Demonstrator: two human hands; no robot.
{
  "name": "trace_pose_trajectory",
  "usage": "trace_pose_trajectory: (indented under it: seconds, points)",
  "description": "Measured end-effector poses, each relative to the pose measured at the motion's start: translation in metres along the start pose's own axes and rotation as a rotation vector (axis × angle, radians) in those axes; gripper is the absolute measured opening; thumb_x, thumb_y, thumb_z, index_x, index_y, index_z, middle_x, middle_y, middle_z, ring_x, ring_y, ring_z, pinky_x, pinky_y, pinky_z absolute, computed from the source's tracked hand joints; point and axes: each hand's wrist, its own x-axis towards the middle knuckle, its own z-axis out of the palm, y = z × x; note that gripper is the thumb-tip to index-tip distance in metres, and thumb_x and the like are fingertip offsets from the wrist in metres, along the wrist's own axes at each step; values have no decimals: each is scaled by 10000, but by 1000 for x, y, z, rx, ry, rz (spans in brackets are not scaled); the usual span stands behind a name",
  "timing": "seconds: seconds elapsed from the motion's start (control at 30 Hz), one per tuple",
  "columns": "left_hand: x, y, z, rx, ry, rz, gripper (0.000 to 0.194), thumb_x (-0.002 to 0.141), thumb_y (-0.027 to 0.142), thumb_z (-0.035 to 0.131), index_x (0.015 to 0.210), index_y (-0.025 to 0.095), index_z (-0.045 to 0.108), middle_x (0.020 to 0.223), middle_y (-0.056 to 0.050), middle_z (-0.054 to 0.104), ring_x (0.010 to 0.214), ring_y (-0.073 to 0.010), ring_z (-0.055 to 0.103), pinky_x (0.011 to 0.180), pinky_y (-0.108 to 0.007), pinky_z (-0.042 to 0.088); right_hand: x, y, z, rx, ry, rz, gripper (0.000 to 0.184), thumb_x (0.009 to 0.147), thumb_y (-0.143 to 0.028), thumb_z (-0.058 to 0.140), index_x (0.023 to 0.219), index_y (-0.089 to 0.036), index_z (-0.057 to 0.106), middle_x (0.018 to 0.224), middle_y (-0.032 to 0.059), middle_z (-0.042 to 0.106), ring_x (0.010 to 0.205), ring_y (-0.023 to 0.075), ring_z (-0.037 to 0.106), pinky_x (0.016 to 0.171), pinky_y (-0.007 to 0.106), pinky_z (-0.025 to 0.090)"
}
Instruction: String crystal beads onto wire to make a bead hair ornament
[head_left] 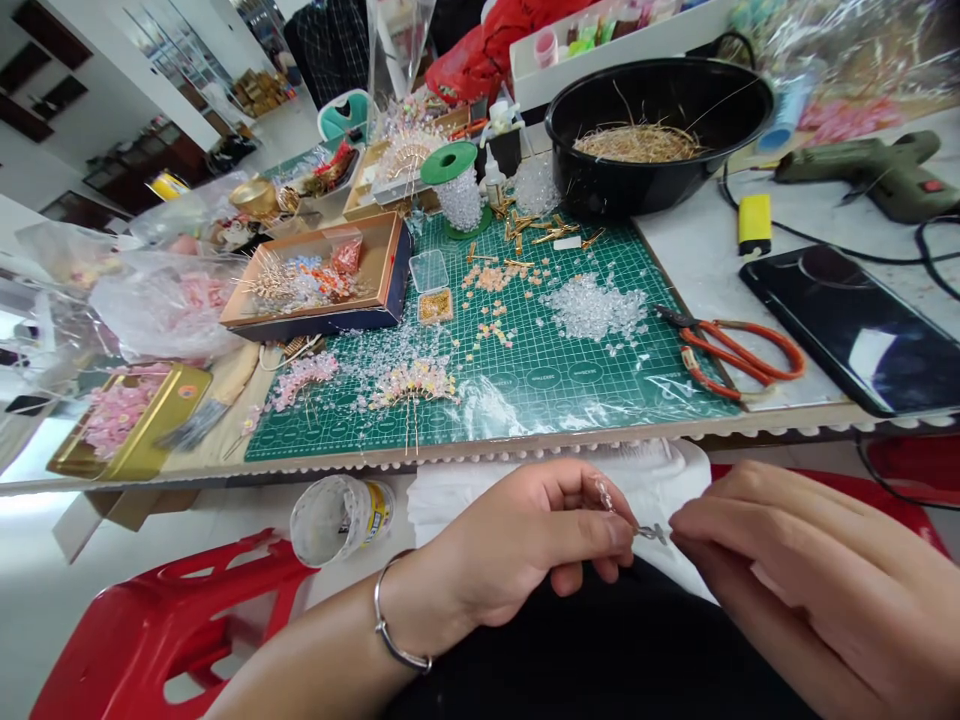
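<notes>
My left hand (555, 540) is closed in a pinch on a small beaded wire piece. Its clear beads (604, 493) show above the thumb, and a silvery twisted end (651, 534) sticks out to the right of the fingertips. My right hand (802, 570) is just right of that end, thumb and fingers pressed together; what they grip, if anything, is too small to make out. Both hands are over my lap, in front of the table edge. On the green cutting mat (540, 400) lie a beaded hair comb (416, 385) and a pile of clear beads (596, 308).
Orange-handled pliers (750, 350) and a phone (862, 320) lie at the right, with a glue gun (877, 170) behind. A black basin (660, 130), a bead spool (457, 195) and an open box (322, 280) stand farther back. Red stools (172, 620) are below the table.
</notes>
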Motion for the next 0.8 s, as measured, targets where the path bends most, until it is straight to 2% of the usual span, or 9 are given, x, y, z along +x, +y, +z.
trace_pose_trajectory:
  seconds: [0.1,0.2,0.37,0.47,0.63,0.8]
  points:
    - [0,-2,0,21,9,3,235,766,294,778,815,140,607,682,16,608,521,-42,508,400,-135,310,-9,-4,3,34,-61,142,91,936,-194,502,969,-248,567,687,-29,642,531,111,615,475,207,496]
    - [1,-3,0,50,16,2,174,777,241,742,816,144,604,689,14,602,576,-57,535,411,-130,328,-14,-6,5,107,-89,262,56,945,-248,509,959,-269,559,722,-35,656,568,103,648,503,164,521]
    - [0,-2,-3,101,0,-19,115,817,227,690,845,139,621,725,-2,616,581,-52,527,411,-119,337,-11,2,5,180,-137,183,98,963,-191,511,990,-263,571,796,-15,663,663,105,659,578,173,522]
    - [-2,0,-6,101,-28,-41,136,876,269,610,870,138,648,756,-21,632,587,-60,536,393,-118,352,-11,8,4,154,-198,199,74,973,-196,516,953,-256,553,832,-4,647,705,104,649,620,175,518]
    - [-1,0,-10,142,-34,-24,117,861,250,637,876,135,657,795,-18,610,590,-65,557,386,-118,415,-18,11,6,111,-225,245,9,963,-258,519,965,-261,527,836,1,641,708,116,661,606,172,529]
    - [1,-2,-13,151,-48,-49,151,871,281,652,863,130,656,774,-17,610,571,-65,569,383,-115,427,-23,8,4,111,-244,296,36,972,-259,467,957,-258,499,793,0,609,643,129,632,531,198,512]
